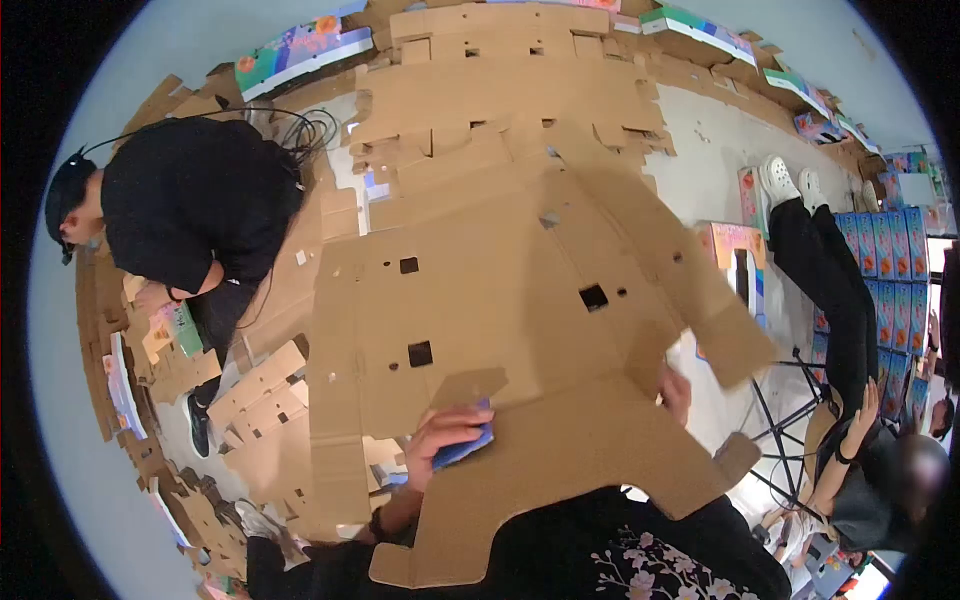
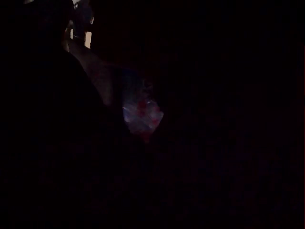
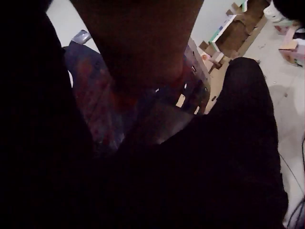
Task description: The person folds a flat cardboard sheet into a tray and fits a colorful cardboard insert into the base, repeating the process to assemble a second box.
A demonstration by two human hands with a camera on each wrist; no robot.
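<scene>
A large brown cardboard sheet (image 1: pixel 500 320) with several square and round holes spreads in front of the wearer in the head view, its near flap (image 1: pixel 560 450) cut with a curved notch. The left hand (image 1: pixel 445 440) curls its fingers round a blue-purple piece (image 1: pixel 462 448) at the left edge of that flap. On the right, the right hand (image 1: pixel 675 393) holds the sheet's edge, its fingers partly behind the cardboard. The left wrist view is nearly black. Dark, the right wrist view shows a forearm (image 3: pixel 138 43) against a printed surface (image 3: pixel 90 86).
A person in black (image 1: pixel 200 200) crouches at the left beside cardboard pieces (image 1: pixel 265 390). Printed boxes (image 1: pixel 880 240) stack at the far right, near a black tripod-like stand (image 1: pixel 785 420) and another person's legs (image 1: pixel 825 290). Flattened cardboard (image 1: pixel 500 90) covers the floor ahead.
</scene>
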